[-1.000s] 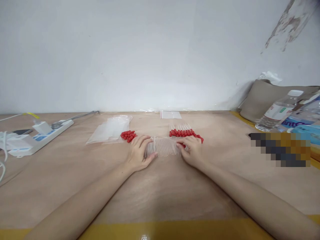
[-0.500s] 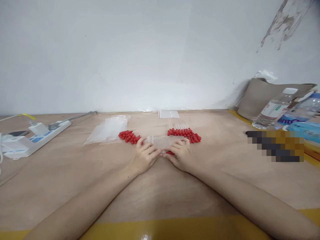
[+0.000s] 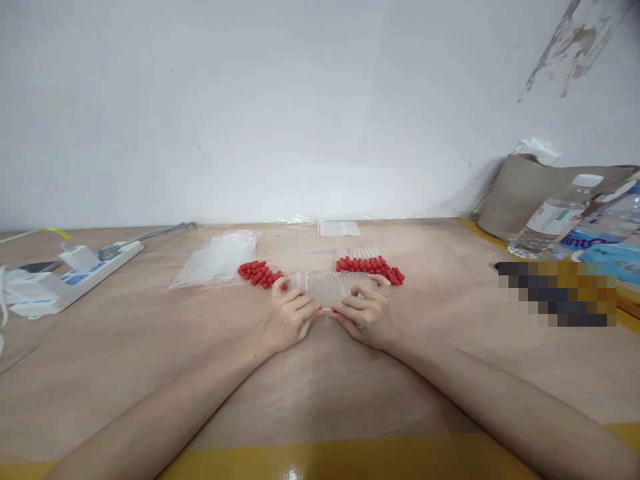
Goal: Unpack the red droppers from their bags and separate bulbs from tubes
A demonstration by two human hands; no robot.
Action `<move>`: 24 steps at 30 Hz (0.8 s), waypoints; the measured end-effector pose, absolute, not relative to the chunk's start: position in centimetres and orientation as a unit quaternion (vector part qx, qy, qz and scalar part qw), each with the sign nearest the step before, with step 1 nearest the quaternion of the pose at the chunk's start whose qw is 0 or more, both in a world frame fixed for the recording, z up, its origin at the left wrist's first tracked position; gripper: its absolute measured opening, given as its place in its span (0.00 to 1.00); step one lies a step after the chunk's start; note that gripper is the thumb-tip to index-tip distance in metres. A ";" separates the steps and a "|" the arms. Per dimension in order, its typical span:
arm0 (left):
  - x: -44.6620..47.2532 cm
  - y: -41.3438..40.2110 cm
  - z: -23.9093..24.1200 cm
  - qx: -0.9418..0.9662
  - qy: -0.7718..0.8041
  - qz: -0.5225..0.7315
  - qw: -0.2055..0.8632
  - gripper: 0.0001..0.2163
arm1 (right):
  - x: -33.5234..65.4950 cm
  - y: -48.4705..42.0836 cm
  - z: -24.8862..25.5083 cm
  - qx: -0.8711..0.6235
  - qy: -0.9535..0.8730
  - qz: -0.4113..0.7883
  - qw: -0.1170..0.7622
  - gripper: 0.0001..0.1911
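A row of clear thin tubes lies side by side on the table between my hands. My left hand is closed at the near edge of the row, thumb and fingertips pinching one end of a short clear tube. The other end is between the fingertips of my right hand, which is closed too. Behind my left fingers is a heap of red rubber bulbs. Past my right hand lie several droppers, red bulbs toward me and clear tubes pointing away. More red bulbs sit beside them.
Clear plastic bags lie to the left, and a small white zip bag is near the wall. A power strip with plugs stands far left. At right are a water bottle, a grey-brown bag and a blue pack.
A red bulb that showed at my right fingertips is out of sight now. My right hand has shifted slightly right, and more of the tube row shows between the hands.
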State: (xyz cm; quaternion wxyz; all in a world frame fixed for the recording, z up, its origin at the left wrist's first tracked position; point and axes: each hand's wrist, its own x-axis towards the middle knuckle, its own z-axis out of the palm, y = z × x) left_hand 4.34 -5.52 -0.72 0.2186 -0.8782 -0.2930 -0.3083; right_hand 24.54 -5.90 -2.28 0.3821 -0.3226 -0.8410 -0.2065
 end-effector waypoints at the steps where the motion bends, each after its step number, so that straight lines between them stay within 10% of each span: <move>1: 4.3 -5.6 -0.7 -0.879 -0.295 -0.311 0.210 0.07 | 24.6 -5.9 -2.3 -0.320 -0.841 -0.211 0.382 0.06; 18: 2.5 -5.9 -0.6 -0.865 -0.312 -0.353 0.171 0.09 | 26.7 -6.8 -2.2 -0.255 -0.816 -0.312 0.414 0.12; 24: 0.8 -4.4 -1.5 -0.831 -0.395 -0.384 0.074 0.09 | 28.0 -4.6 -2.1 -0.316 -0.807 -0.181 0.465 0.09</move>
